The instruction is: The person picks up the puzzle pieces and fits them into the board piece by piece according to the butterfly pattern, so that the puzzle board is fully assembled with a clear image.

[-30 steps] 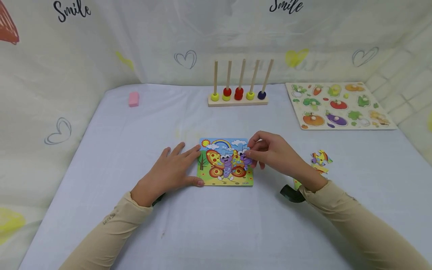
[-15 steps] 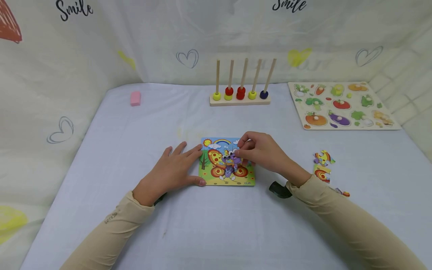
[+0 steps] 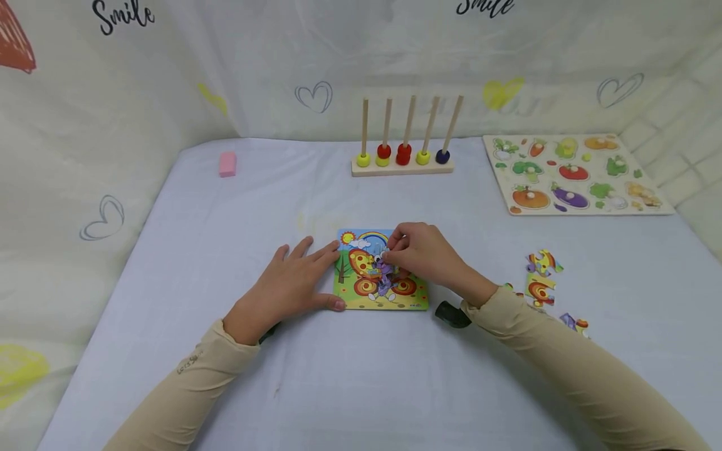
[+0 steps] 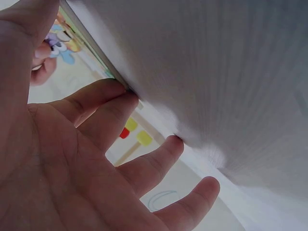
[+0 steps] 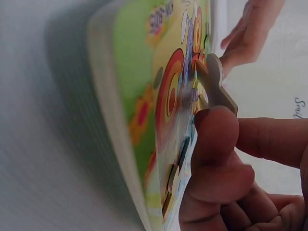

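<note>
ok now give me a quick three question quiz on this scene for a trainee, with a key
1. Multiple choice: what does the right hand pinch?
a) a pink block
b) a puzzle piece
c) a blue bead

2. True or false: the left hand touches the left side of the butterfly puzzle board.

3. Count: how many upright pegs does the bead stand have?

Key: 1. b; 2. true; 3. five
</note>
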The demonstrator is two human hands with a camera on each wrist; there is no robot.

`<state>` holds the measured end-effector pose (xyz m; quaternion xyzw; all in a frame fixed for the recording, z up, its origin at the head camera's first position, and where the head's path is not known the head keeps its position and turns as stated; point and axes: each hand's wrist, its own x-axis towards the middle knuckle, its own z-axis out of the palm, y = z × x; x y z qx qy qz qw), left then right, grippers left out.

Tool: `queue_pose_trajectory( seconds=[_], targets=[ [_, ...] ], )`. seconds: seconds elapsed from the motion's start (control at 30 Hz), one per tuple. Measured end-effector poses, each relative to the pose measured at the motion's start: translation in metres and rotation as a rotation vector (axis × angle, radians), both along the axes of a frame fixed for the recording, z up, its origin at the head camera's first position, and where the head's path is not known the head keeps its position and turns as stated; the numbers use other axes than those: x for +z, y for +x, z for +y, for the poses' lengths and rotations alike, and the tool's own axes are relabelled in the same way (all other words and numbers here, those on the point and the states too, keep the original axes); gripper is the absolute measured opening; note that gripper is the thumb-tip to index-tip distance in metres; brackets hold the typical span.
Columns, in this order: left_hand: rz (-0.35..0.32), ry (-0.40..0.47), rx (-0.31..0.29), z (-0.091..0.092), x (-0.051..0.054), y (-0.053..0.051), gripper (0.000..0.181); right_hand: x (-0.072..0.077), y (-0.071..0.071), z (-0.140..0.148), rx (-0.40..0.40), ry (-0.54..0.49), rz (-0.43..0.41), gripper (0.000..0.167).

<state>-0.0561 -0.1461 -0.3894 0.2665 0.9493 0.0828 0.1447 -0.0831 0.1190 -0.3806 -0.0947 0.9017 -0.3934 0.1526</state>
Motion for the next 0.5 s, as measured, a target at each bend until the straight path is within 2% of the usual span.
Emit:
queue_pose_trajectory(
  seconds=[0.3,0.5],
  targets=[
    [0.001,-0.004,0.000,0.0008,-0.0001,0.0003,0.097,-0.0031,-0.0029,-0.0053,0.003,0.062,0.020,0.016],
    [0.008,-0.005,0.000,0.0007,-0.0005,0.0003,0.097,-0.0027,-0.0047,-0.0092,0.062,0.174,0.083,0.019]
  ],
)
